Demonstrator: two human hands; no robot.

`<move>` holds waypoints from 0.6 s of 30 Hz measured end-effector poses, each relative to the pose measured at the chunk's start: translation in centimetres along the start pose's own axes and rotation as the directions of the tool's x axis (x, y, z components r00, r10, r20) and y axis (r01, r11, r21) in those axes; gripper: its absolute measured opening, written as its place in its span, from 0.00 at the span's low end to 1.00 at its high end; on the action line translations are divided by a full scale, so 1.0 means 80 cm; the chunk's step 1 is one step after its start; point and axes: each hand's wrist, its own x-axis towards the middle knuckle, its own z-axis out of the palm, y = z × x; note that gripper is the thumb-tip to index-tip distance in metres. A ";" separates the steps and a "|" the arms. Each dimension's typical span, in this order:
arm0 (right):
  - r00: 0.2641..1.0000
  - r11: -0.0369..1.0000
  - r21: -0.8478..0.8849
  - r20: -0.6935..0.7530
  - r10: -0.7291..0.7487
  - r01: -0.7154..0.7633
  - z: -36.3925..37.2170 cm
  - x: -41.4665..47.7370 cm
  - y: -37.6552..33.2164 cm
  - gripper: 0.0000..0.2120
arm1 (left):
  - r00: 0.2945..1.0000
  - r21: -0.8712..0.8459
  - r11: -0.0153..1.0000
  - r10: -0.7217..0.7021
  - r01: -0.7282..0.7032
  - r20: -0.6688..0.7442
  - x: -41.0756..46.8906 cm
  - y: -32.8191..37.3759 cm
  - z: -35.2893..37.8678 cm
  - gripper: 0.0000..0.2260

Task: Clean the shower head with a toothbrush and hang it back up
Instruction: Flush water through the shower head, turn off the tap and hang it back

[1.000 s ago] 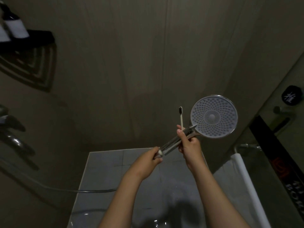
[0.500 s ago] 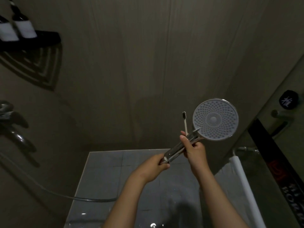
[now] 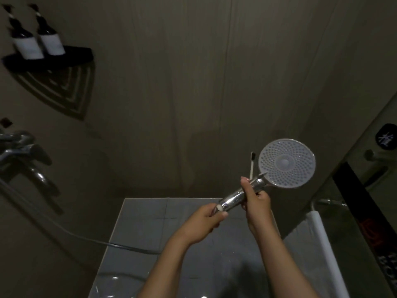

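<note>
The round shower head (image 3: 286, 162) faces me with its dotted spray plate, right of centre, on a chrome handle that slants down to the left. My left hand (image 3: 205, 222) grips the lower end of that handle, where the hose joins. My right hand (image 3: 255, 200) wraps the upper part of the handle just below the head and also holds a white toothbrush (image 3: 252, 165). The brush stands upright, its dark bristle tip just left of the spray plate and apart from it.
The shower hose (image 3: 71, 231) runs left toward the chrome mixer tap (image 3: 23, 155) on the left wall. A black corner shelf (image 3: 71, 59) with two dark bottles (image 3: 35, 37) hangs at upper left. A glass door with a chrome rail (image 3: 326, 202) and a white towel (image 3: 322, 239) is on the right.
The view has shifted, so the shelf and tap sit lower and further right. Both hands and the shower head keep the same grip and pose.
</note>
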 end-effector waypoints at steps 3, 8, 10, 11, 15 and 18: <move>0.999 0.999 -0.029 0.015 -0.040 0.040 0.004 -0.001 0.001 0.07 | 0.999 0.197 0.980 0.022 -0.013 -0.043 0.004 -0.003 -0.004 0.09; 0.996 0.993 -0.106 0.071 -0.049 0.057 0.012 0.000 -0.005 0.02 | 0.998 0.292 0.956 -0.012 0.031 -0.067 0.007 -0.017 -0.006 0.06; 0.996 0.994 -0.104 0.084 -0.031 0.040 0.010 0.000 -0.006 0.03 | 0.998 0.256 0.965 -0.046 0.055 -0.039 0.009 -0.016 -0.010 0.09; 0.996 0.995 -0.097 0.091 -0.023 0.032 0.009 0.000 -0.008 0.03 | 0.998 0.232 0.971 -0.061 0.063 -0.017 0.010 -0.015 -0.012 0.10; 0.994 0.995 -0.095 0.109 -0.002 0.012 0.006 -0.001 -0.015 0.03 | 0.988 0.110 0.986 -0.131 0.122 0.082 0.007 -0.003 -0.018 0.10; 0.996 0.998 -0.064 0.091 -0.014 0.020 0.008 -0.001 -0.018 0.03 | 0.981 0.024 0.989 -0.148 0.146 0.128 0.006 0.006 -0.020 0.09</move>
